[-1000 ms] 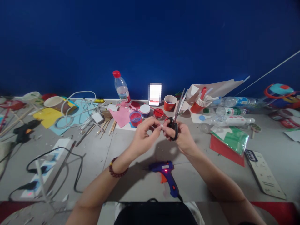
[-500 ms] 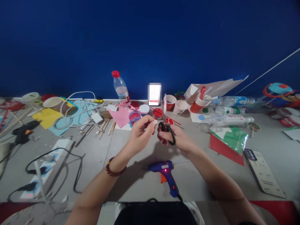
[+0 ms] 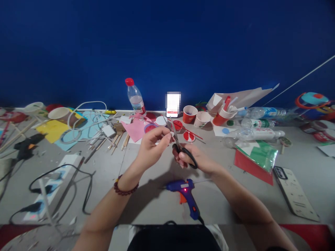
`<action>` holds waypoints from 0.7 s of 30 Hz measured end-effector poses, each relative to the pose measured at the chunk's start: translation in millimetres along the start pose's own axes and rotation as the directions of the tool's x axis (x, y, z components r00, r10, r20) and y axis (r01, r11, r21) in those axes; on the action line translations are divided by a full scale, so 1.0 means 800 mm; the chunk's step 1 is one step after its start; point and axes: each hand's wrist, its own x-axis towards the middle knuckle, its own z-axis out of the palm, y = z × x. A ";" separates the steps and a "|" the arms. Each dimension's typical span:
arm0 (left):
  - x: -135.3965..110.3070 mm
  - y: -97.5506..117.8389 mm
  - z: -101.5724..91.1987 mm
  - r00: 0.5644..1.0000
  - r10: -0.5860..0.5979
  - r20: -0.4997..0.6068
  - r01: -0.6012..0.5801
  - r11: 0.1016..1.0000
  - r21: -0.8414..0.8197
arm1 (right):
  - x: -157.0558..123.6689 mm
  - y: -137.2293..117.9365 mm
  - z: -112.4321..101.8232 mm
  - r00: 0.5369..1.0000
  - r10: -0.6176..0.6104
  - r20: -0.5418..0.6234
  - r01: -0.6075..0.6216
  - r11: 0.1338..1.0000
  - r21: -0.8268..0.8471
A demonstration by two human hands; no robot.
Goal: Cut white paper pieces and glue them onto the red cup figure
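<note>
My right hand [image 3: 195, 161] grips a pair of black-handled scissors [image 3: 183, 148], fingers through the loops, blades pointing up and left. My left hand [image 3: 151, 146], with a dark bead bracelet on its wrist, is pinched on a small pale piece right at the blades; what the piece is I cannot make out. Both hands hover above the grey floor at the centre. Just below them on the floor lies a blue hot glue gun [image 3: 186, 196] with its red light on.
Behind the hands stand a water bottle [image 3: 134, 97], a phone [image 3: 173, 104], red paper cups [image 3: 190, 114], small paint pots and pink paper [image 3: 135, 129]. Cables and a power strip [image 3: 52, 184] lie left, empty bottles [image 3: 259, 134], green and red sheets [image 3: 258, 157] right.
The scissors have swung from pointing up and right to pointing up and left, and both hands have shifted a little to the left, staying together.
</note>
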 end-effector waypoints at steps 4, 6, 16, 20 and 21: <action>-0.001 -0.003 0.002 1.000 -0.019 -0.009 0.019 1.000 -0.011 | 0.001 0.003 0.001 1.000 -0.010 -0.006 0.010 1.000 -0.017; -0.001 -0.004 0.003 1.000 -0.023 -0.015 0.023 1.000 -0.013 | 0.001 0.003 0.002 1.000 -0.005 -0.015 0.005 1.000 -0.027; -0.002 -0.006 -0.001 0.998 -0.056 -0.006 0.056 0.998 -0.005 | -0.001 -0.001 0.001 0.998 0.028 -0.053 -0.031 0.998 -0.050; 0.000 -0.002 0.001 0.998 -0.069 -0.004 0.069 0.997 -0.016 | -0.001 -0.001 0.000 0.998 0.038 -0.052 -0.042 0.996 -0.076; 0.000 -0.002 0.001 0.998 -0.069 -0.005 0.069 0.997 -0.016 | -0.001 -0.001 0.001 0.998 0.037 -0.056 -0.042 0.996 -0.080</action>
